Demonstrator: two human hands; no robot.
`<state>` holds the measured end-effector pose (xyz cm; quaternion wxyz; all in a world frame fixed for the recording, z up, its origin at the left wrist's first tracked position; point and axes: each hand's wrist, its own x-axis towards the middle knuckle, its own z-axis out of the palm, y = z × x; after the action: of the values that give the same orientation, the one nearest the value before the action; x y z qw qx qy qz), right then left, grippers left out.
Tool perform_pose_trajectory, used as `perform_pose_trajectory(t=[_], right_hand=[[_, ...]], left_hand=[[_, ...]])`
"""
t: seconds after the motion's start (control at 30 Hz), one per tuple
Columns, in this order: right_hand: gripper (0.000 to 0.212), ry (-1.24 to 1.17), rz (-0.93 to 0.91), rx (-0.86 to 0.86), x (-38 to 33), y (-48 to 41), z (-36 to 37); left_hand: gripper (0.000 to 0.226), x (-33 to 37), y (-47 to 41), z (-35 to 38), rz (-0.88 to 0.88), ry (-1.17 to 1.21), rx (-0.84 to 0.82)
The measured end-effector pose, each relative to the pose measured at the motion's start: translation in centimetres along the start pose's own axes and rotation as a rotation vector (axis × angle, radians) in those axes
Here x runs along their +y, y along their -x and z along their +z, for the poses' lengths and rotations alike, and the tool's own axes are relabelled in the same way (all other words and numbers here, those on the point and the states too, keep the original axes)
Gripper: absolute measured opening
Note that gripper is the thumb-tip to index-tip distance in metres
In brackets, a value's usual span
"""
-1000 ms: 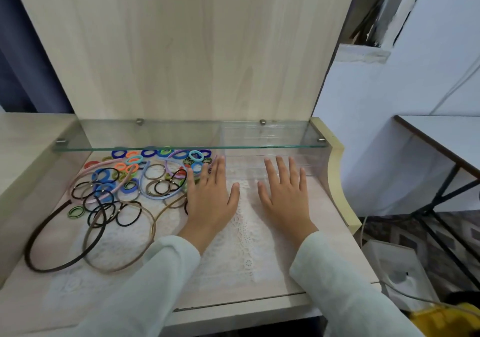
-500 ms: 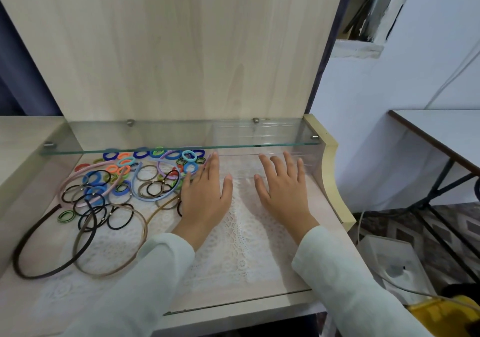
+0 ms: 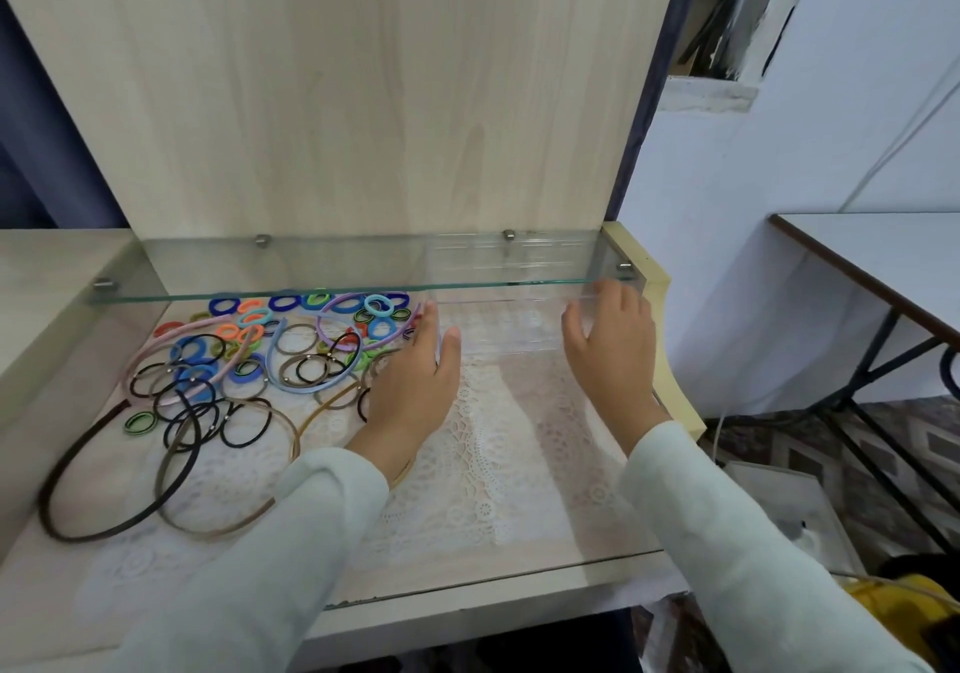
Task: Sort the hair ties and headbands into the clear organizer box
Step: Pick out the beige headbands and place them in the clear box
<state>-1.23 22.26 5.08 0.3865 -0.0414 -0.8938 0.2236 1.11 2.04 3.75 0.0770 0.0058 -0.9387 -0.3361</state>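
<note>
The clear organizer box (image 3: 501,332) stands at the back of the desk, partly under the glass shelf (image 3: 311,270). My left hand (image 3: 413,386) holds the box's left end, thumb on its front wall. At the right end, my right hand (image 3: 615,355) curls its fingers round the box. A pile of coloured and black hair ties (image 3: 249,355) lies left of the box. Among them are a pink headband (image 3: 171,340), a light blue headband (image 3: 291,386) and a purple headband (image 3: 332,309). A black headband (image 3: 104,464) and a brown headband (image 3: 208,522) lie nearer me.
A white lace mat (image 3: 493,475) covers the desk under a glass top. A wooden back panel (image 3: 363,101) rises behind the shelf. Off the desk to the right stand a white table (image 3: 883,257) and a white box on the floor (image 3: 779,506).
Both hands lay flat on the lace mat side by side. They have moved apart and forward, and now hold the two ends of the clear box.
</note>
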Motion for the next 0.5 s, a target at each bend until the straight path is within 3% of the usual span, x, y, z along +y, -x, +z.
perform_pose_trajectory(t=[0.17,0.5], right_hand=[[0.042,0.109,0.310,-0.225,1.5,-2.1,-0.3],[0.051,0.040,0.392,-0.358,1.9,-2.2,-1.3]], left_hand=[[0.059,1.2,-0.1,-0.8,-0.011,0.029,-0.048],[0.051,1.2,0.1,-0.7,-0.058,0.162,-0.021]])
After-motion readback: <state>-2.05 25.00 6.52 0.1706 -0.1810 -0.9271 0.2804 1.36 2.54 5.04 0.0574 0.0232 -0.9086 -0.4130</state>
